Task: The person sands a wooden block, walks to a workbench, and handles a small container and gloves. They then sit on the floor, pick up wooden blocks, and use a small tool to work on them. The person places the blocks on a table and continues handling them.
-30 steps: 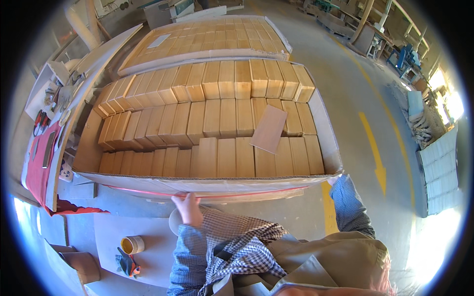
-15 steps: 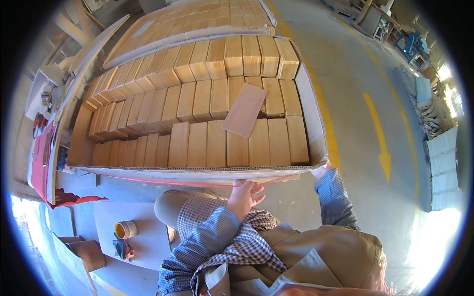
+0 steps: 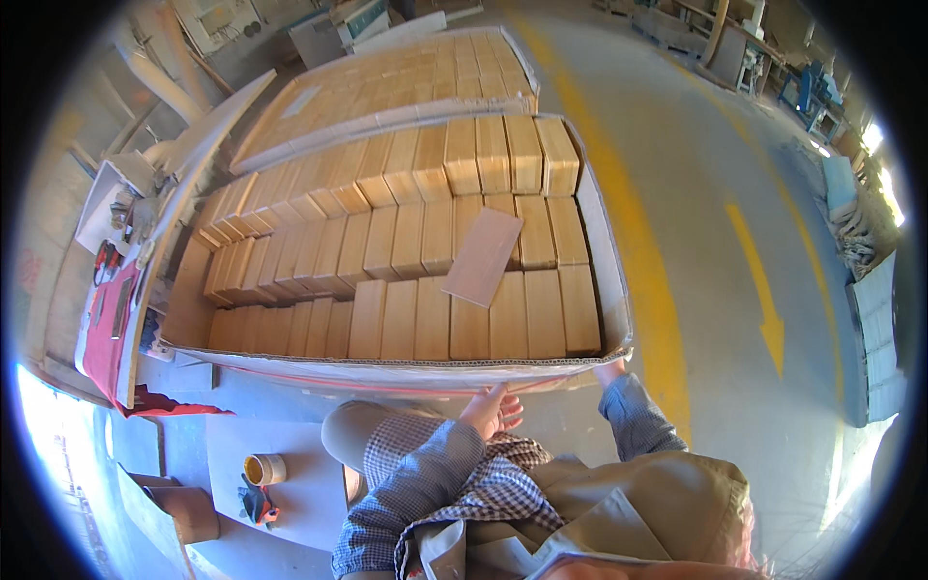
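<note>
A large open cardboard box (image 3: pixel 387 365) in front of me holds rows of light wooden blocks (image 3: pixel 367 319). A thin reddish-brown wooden panel (image 3: pixel 483 259) lies slanted on top of them. A red strap (image 3: pixel 290 375) runs along the outside of the box's near wall. My left hand (image 3: pixel 486 412) is at the middle of that wall, thumb and forefinger closed at the strap, the other fingers loosely curled. At the box's near right corner is my right hand (image 3: pixel 610 371); its fingers are mostly hidden by the cardboard.
Behind stands a second box (image 3: pixel 387 72) of blocks. A leaning board (image 3: pixel 198 145) and a red cloth (image 3: pixel 106 329) are at left. A yellow-rimmed tub (image 3: pixel 266 470) and a dark orange-marked tool (image 3: pixel 259 505) rest on a low board (image 3: pixel 227 440). Yellow floor lines (image 3: pixel 657 319) run at right.
My view has shifted, so the boxes sit lower in the picture. My left hand has moved slightly right along the strap; my right hand stays by the corner.
</note>
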Demonstrator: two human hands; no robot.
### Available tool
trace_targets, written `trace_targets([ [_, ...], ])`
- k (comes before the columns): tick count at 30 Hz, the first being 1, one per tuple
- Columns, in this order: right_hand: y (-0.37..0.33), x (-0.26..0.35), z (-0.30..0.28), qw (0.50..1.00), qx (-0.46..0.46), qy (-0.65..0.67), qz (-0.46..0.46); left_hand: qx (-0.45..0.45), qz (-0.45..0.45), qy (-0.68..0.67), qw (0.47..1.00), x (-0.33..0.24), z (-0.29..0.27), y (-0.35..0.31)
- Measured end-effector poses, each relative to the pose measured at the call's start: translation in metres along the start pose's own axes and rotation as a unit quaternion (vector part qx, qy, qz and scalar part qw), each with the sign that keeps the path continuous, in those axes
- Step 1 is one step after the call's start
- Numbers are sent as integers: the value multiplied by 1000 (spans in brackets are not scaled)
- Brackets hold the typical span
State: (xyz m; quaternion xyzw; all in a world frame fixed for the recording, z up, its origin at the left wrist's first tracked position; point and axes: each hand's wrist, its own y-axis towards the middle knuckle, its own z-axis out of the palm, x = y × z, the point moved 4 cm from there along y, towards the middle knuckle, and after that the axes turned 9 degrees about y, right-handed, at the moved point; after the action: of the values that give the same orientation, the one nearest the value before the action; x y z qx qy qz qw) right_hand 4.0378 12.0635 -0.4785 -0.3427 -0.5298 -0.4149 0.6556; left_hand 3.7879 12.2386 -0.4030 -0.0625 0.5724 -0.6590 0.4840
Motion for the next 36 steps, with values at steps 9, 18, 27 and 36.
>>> trace_targets([
  [9,25,137,-41,967,-248,25,-51,-221,323,-61,918,-104,-69,-176],
  [18,-42,356,115,914,161,-274,-252,-465,306,-80,827,-183,-147,-253],
  [27,-179,298,175,859,360,-358,-71,-249,454,-268,812,-42,-167,-262],
  [36,-228,156,178,685,391,-560,-252,-331,262,-308,853,33,-208,-199],
])
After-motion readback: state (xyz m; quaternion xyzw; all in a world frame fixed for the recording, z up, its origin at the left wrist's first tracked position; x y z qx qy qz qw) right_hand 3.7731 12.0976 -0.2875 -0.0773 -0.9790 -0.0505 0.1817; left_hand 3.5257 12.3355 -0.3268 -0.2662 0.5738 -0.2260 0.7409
